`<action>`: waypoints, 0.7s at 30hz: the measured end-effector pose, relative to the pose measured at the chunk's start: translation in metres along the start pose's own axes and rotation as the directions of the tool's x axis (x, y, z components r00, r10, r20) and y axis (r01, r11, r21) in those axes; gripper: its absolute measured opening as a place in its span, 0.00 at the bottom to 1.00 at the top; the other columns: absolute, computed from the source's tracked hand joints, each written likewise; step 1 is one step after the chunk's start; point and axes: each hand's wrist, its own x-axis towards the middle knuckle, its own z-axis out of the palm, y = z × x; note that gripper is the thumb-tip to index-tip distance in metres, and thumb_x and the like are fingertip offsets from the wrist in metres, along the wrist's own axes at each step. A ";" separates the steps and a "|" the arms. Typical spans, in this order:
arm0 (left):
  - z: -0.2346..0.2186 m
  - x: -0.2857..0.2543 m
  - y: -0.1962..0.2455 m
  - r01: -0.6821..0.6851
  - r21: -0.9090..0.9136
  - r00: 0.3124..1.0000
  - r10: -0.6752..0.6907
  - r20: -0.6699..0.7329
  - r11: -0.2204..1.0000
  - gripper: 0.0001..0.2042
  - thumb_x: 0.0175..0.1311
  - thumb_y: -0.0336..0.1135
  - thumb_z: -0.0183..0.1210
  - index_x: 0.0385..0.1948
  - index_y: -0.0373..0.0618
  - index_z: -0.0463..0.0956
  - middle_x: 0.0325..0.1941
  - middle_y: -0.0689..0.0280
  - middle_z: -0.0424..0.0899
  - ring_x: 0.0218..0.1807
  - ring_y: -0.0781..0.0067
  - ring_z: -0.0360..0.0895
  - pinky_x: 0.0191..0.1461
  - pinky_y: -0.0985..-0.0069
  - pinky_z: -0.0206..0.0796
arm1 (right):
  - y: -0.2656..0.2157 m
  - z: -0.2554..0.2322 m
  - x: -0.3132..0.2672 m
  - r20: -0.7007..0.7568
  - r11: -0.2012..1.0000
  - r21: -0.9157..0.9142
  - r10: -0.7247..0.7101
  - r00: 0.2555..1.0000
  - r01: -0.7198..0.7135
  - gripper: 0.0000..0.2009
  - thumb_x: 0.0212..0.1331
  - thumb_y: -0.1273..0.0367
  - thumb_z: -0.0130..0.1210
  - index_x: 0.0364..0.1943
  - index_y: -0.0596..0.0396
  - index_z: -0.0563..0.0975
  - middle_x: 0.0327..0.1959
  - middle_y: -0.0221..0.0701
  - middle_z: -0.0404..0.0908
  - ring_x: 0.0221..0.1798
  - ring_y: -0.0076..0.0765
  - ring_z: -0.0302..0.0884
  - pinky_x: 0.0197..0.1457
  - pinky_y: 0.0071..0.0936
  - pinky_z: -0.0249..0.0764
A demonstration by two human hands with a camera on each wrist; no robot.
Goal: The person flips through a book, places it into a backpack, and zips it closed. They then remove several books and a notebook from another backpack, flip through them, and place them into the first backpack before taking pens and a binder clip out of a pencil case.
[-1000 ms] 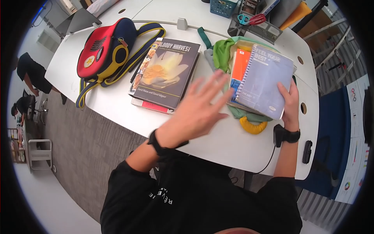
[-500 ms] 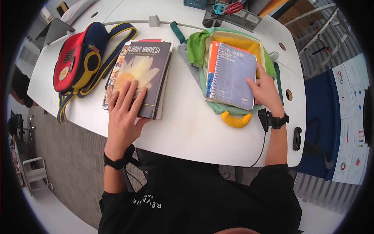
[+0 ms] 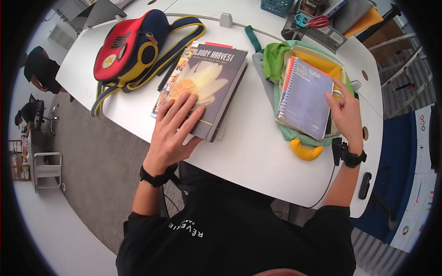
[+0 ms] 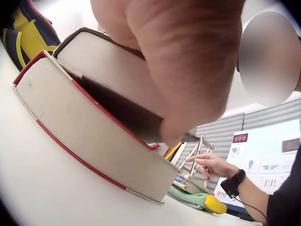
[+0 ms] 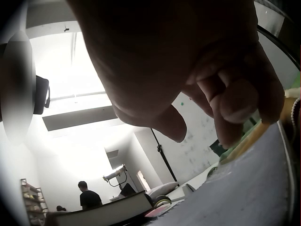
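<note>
A thick dark book with a pale flower on its cover (image 3: 207, 76) tops a stack of books at the table's middle left. My left hand (image 3: 172, 138) holds its near end, fingers spread over the cover and thumb at the lower edge. In the left wrist view, a dark wedge-shaped gap parts it from the red-edged book (image 4: 89, 127) underneath. A blue spiral notebook (image 3: 306, 99) lies with an orange book in the unzipped green backpack (image 3: 274, 64). Beside the notebook's right edge is my right hand (image 3: 346, 112), index finger extended and other fingers loosely bent, holding nothing.
A red and navy backpack (image 3: 126, 50) lies left of the stack, its straps (image 3: 189, 27) reaching toward the books. At the back right stands a desk organizer (image 3: 317, 32) with scissors. A small black device (image 3: 364, 186) lies near the right table edge (image 3: 375, 152).
My left hand has come from the middle of the table onto the flower book. The notebook, gripped at its edge before, now lies in the backpack, and my right hand has let go of it.
</note>
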 end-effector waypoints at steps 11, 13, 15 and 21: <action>0.012 0.051 0.014 -0.008 -0.339 0.801 -0.197 -0.565 0.941 0.36 0.42 0.21 0.68 0.61 0.31 0.70 0.63 0.46 0.78 0.64 0.51 0.77 0.63 0.63 0.69 | -0.072 0.024 0.012 0.121 0.479 0.877 -0.279 0.953 0.029 0.34 0.68 0.58 0.58 0.73 0.60 0.58 0.49 0.47 0.83 0.43 0.36 0.86 0.45 0.27 0.81; 0.015 0.067 0.030 -0.125 -0.208 0.845 -0.006 -0.535 0.970 0.39 0.34 0.25 0.72 0.59 0.35 0.73 0.64 0.47 0.77 0.67 0.51 0.73 0.68 0.58 0.61 | -0.068 0.025 0.009 0.176 0.449 0.893 -0.313 0.933 -0.018 0.39 0.68 0.55 0.58 0.75 0.58 0.53 0.58 0.48 0.78 0.50 0.40 0.84 0.47 0.30 0.81; 0.028 0.078 0.061 -0.222 -0.105 0.900 0.162 -0.404 0.969 0.30 0.45 0.29 0.69 0.57 0.38 0.75 0.65 0.47 0.75 0.67 0.53 0.74 0.67 0.54 0.61 | -0.063 0.035 0.009 0.098 0.224 0.974 -0.258 0.961 -0.039 0.39 0.68 0.56 0.59 0.75 0.59 0.53 0.62 0.47 0.75 0.54 0.38 0.82 0.49 0.32 0.81; 0.053 0.094 0.097 -0.268 0.064 0.915 0.275 -0.294 0.961 0.31 0.48 0.34 0.69 0.59 0.41 0.74 0.67 0.48 0.73 0.70 0.52 0.71 0.71 0.55 0.57 | -0.053 0.049 0.018 -0.004 0.342 0.940 0.020 1.000 -0.003 0.36 0.66 0.65 0.59 0.73 0.61 0.55 0.60 0.42 0.74 0.58 0.32 0.76 0.59 0.27 0.74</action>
